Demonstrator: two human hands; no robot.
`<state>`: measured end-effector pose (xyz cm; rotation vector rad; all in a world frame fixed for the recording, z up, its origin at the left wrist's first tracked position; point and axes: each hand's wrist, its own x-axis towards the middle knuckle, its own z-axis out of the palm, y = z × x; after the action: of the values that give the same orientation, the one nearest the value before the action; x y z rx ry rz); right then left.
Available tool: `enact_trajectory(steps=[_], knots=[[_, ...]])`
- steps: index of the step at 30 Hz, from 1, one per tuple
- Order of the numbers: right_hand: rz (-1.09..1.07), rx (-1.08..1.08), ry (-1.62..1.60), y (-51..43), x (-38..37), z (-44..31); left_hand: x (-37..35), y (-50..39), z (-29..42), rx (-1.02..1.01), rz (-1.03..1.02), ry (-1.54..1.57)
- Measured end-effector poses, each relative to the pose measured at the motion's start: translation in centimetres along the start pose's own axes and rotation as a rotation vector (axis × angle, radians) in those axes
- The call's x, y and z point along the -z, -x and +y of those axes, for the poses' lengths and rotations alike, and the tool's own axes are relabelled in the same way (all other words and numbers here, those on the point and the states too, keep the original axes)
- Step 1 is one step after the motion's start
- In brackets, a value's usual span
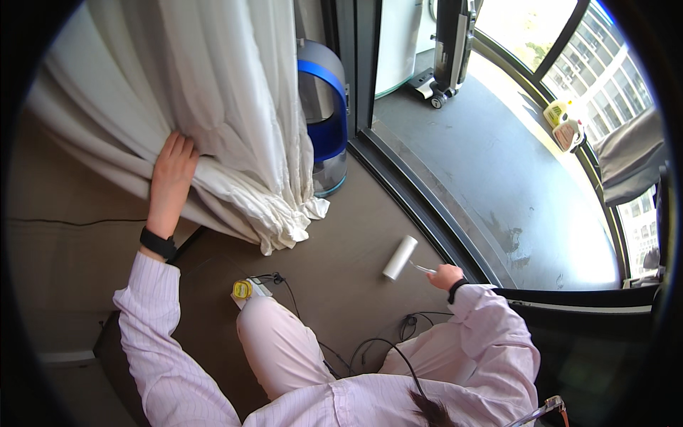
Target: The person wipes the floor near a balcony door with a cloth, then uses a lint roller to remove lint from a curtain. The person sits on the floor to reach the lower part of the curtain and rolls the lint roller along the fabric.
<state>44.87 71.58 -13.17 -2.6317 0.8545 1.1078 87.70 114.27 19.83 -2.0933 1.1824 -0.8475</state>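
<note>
My left hand (175, 163) lies on a long white curtain (229, 96), its fingers bent into the folds at the left; how firmly it grips cannot be told. The curtain's gathered lower edge spreads over the brown floor. In my right hand (447, 277) is the handle of a lint roller (400, 257) with a white cylinder. The roller is over the floor beside the sliding door's track, to the right of the curtain's hem, and does not touch the curtain. Whether it touches the floor cannot be told.
A blue and grey bladeless fan (323, 155) stands behind the curtain's edge. Black cables (408, 326) lie by my legs, near a yellow round container (243, 289). Past the dark door track (421, 205) stand an upright floor cleaner (451, 53) and detergent bottles (566, 133).
</note>
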Motion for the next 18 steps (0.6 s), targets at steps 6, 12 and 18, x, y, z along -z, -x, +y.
enact_trajectory(steps=[6, 12, 18], knots=[[0.05, 0.001, 0.242, 2.0, 6.1, 3.3, -0.4, 0.0, -0.1, -0.046, 0.006, -0.082], [0.227, 0.285, -0.04, -2.1, 6.2, -8.9, -0.8, 0.3, -0.5, -0.026, 0.021, 0.002], [0.227, 0.36, -0.002, -3.0, -0.5, -18.8, -0.9, 0.8, -0.8, -0.034, 0.05, 0.033]])
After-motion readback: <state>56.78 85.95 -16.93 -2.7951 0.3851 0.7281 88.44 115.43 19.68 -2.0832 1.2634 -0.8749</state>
